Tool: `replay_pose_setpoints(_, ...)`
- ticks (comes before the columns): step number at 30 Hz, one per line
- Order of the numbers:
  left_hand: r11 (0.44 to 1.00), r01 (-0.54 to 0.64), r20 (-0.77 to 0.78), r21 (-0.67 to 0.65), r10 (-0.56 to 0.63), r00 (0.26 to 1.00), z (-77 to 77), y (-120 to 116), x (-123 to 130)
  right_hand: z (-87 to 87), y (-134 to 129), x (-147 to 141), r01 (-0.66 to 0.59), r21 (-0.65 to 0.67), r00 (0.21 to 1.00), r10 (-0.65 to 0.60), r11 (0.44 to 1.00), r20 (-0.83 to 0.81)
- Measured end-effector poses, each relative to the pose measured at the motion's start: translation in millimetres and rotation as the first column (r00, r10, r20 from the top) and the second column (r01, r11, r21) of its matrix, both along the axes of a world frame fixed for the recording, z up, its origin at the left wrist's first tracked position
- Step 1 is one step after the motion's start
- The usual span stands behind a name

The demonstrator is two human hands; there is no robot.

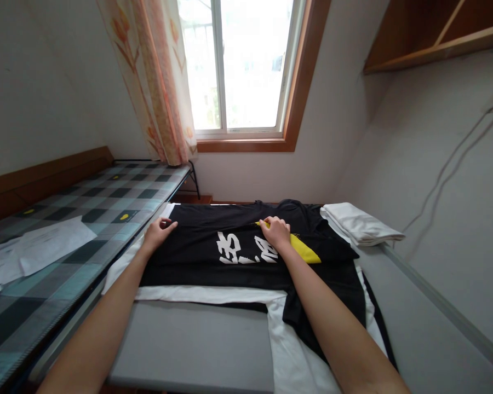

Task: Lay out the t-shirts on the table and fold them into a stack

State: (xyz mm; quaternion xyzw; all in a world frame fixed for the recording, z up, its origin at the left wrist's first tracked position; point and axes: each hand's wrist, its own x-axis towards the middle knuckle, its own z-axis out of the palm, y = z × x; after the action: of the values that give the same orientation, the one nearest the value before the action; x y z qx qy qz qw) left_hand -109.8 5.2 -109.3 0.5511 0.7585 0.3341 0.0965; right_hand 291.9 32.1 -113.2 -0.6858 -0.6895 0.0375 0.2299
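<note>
We have both hands on the black T-shirt point(246, 276): our left hand point(158, 235) pinches its fabric near one end, and our right hand point(276, 232) grips a bit of it beside the yellow print point(305, 249). The shirt lies flat between and beneath our hands, its long axis running crosswise from left to right. Its straight end is by our left hand; a sleeve point(298, 314) points back toward us under our right forearm. White lettering point(246, 249) sits between the hands. White cloth point(209, 294) shows under the shirt's near edge, above the grey worktop point(197, 345).
</note>
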Motion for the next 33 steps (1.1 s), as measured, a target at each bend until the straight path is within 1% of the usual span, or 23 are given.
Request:
replay_pose_setpoints(3, 0.994, 0.052, 0.14, 0.093, -0.065, 0.988, -4.0, 1.1, -8.2, 1.1, -0.2, -0.3, 0.014, -0.013, 1.0, -0.014, 1.0, 0.014)
replay_pose_setpoints(5, 0.986, 0.051, 0.203, 0.161, -0.083, 0.976, -6.3, 2.3, -12.4, 1.1, 0.2, 0.0, 0.021, -0.021, 1.0, -0.02, 1.0, 0.016)
replay_pose_setpoints(8, 0.971, 0.006, 0.207, 0.241, -0.057, 0.977, -7.1, 3.4, -14.4, 0.2, 1.0, 0.8, 0.024, -0.034, 1.0, -0.024, 0.999, 0.006)
replay_pose_setpoints(10, 0.968, -0.007, 0.145, 0.252, -0.031, 0.989, -6.3, 2.9, -12.9, -0.4, 1.3, 1.2, 0.027, -0.038, 1.0, -0.027, 0.999, 0.002)
replay_pose_setpoints(12, 0.976, -0.003, 0.037, 0.217, -0.005, 0.999, -5.3, 1.2, -10.2, -0.6, 1.1, 1.2, 0.028, -0.035, 1.0, -0.028, 0.999, 0.002)
replay_pose_setpoints(14, 0.988, -0.013, -0.078, 0.153, 0.025, 0.997, -4.6, -1.2, -7.5, -0.5, 0.7, 0.9, 0.027, -0.03, 1.0, -0.027, 0.999, 0.009)
replay_pose_setpoints(17, 0.996, -0.049, -0.176, 0.074, 0.061, 0.982, -3.4, -4.3, -5.4, -0.3, 0.0, 0.1, 0.032, -0.03, 0.999, -0.03, 0.999, 0.038)
replay_pose_setpoints(21, 0.996, -0.091, -0.206, -0.012, 0.087, 0.975, 0.4, -6.5, -3.2, -0.6, -1.2, -1.9, 0.034, -0.014, 0.996, -0.033, 0.999, 0.085)
replay_pose_setpoints(26, 0.987, -0.135, -0.228, -0.091, 0.111, 0.967, 8.4, -9.6, 2.7, -0.6, -4.4, -5.3, 0.023, 0.041, 0.989, -0.029, 0.999, 0.145)
replay_pose_setpoints(30, 0.967, -0.18, -0.243, -0.181, 0.133, 0.961, 15.6, -10.2, 1.5, -1.1, -5.1, -5.3, 0.023, 0.059, 0.989, -0.032, 0.998, 0.143)
replay_pose_setpoints(33, 0.951, -0.175, -0.26, -0.253, 0.108, 0.96, 18.3, -9.7, -3.6, -2.5, -4.3, -3.9, 0.024, 0.056, 0.991, -0.032, 0.998, 0.133)
